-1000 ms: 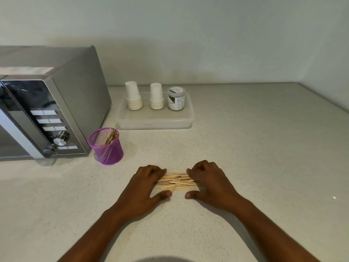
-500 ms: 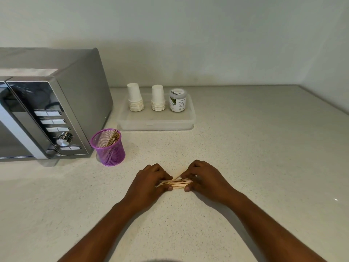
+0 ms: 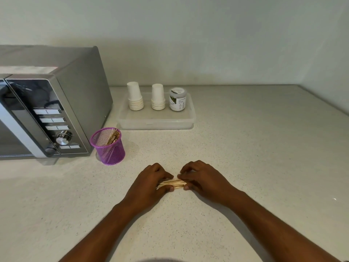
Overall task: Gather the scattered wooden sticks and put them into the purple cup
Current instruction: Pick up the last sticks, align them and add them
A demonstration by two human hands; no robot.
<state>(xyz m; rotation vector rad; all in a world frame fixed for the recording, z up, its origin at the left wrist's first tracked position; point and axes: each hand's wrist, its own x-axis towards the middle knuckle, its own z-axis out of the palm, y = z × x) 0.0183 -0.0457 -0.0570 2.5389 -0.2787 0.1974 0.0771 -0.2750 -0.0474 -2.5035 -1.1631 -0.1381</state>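
Note:
A tight bundle of pale wooden sticks [image 3: 174,183] lies on the speckled counter between my two hands. My left hand [image 3: 151,181] pinches the bundle's left end between thumb and curled fingers. My right hand [image 3: 203,179] pinches the right end the same way. Only the short middle stretch of the sticks shows. The purple mesh cup [image 3: 109,147] stands upright to the left and farther back, with several sticks leaning inside it against its right wall.
A silver microwave [image 3: 47,108] fills the left side, right beside the cup. At the back, a clear lidded box [image 3: 156,120] carries two stacks of white paper cups [image 3: 135,97] and a small jar [image 3: 177,100]. Walls close off the back and right.
The loose, spread sticks have been squeezed into one narrow bundle. Both hands closed in toward each other and now pinch its ends.

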